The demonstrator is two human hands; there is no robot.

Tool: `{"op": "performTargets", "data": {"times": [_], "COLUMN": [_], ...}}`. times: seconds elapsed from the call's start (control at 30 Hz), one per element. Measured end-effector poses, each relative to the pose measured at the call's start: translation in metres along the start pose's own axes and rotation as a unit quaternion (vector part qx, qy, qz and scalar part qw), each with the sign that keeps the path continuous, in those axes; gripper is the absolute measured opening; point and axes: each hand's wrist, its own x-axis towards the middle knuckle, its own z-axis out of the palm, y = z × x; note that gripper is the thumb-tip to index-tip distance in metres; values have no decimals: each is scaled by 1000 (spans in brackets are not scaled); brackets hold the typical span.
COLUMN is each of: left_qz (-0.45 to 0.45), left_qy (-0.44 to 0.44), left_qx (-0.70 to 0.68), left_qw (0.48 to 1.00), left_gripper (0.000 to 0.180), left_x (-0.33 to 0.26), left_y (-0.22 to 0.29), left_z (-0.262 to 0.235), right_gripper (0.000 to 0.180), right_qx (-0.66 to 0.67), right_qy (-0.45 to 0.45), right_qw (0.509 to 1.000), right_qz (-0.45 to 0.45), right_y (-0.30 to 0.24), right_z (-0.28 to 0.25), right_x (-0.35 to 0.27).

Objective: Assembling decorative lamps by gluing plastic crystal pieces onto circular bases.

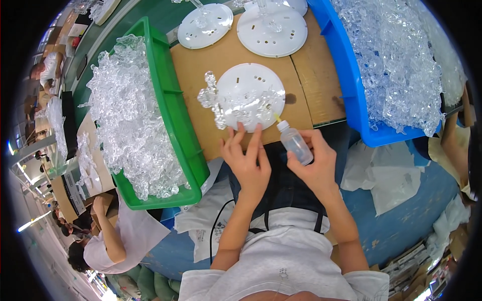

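My right hand (321,159) grips a small clear squeeze bottle (296,144) with a white cap and a yellowish tip. The bottle leans so that its tip is at the near right edge of a round white disc (232,90) with small holes. Several clear plastic pieces (253,103) lie over the disc's near half, and a cluster of them (209,96) reaches past its left edge. My left hand (247,153) is open, its spread fingertips at the disc's near edge beside the clear pieces.
Left stands a green bin (170,113) heaped with clear plastic pieces; right, a blue bin (354,95) with more. Two white discs (205,30), (281,32) with clear parts lie farther back on the brown board (193,62). Other people sit at the left and far right.
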Motion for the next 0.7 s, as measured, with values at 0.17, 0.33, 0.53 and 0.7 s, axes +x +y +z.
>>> {"op": "performTargets", "data": {"times": [0.17, 0.33, 0.53, 0.7], "left_qz": [25, 29, 34, 35], "left_qy": [-21, -24, -31, -34], "left_qx": [10, 12, 11, 11], "left_qw": [999, 999, 999, 999], "left_gripper": [46, 47, 49, 49], "left_x": [0, 0, 0, -1], "left_y": [10, 10, 7, 7], "left_z": [4, 3, 2, 2], "right_gripper": [38, 35, 38, 38], "right_qx": [3, 38, 14, 21], "right_qy": [14, 5, 15, 23], "right_qw": [1000, 999, 999, 998], "right_qz": [-10, 7, 41, 51], "right_y": [4, 0, 2, 2], "right_z": [-12, -1, 9, 12], "right_x": [-11, -17, -16, -19]}}
